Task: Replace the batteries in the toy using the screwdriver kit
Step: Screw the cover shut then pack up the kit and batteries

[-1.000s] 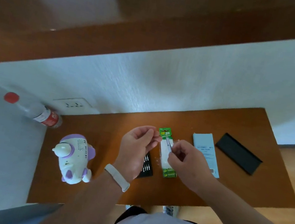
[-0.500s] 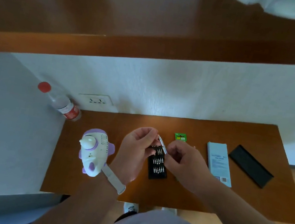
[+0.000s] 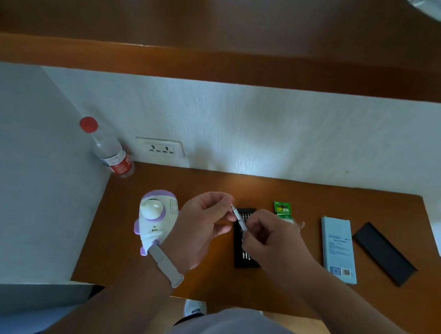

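Note:
A white and purple toy [image 3: 156,219] lies on the brown table [image 3: 294,293], just left of my left wrist. My right hand [image 3: 268,239] grips a slim silver screwdriver [image 3: 238,218] that points up and left. My left hand [image 3: 204,222] pinches at its tip with thumb and forefinger; any bit there is too small to tell. Both hands hover over the black bit tray [image 3: 242,255], which they partly hide. A green battery pack [image 3: 282,209] lies behind my right hand.
A plastic bottle with a red cap [image 3: 108,148] leans in the back left corner beside a wall socket [image 3: 159,148]. A light blue box [image 3: 339,251] and a black lid [image 3: 384,254] lie on the right. A brown shelf [image 3: 235,38] spans above.
The view has swung up and left, so everything sits further right in the picture. My hands stay together on the screwdriver, now over the bit tray rather than the battery pack.

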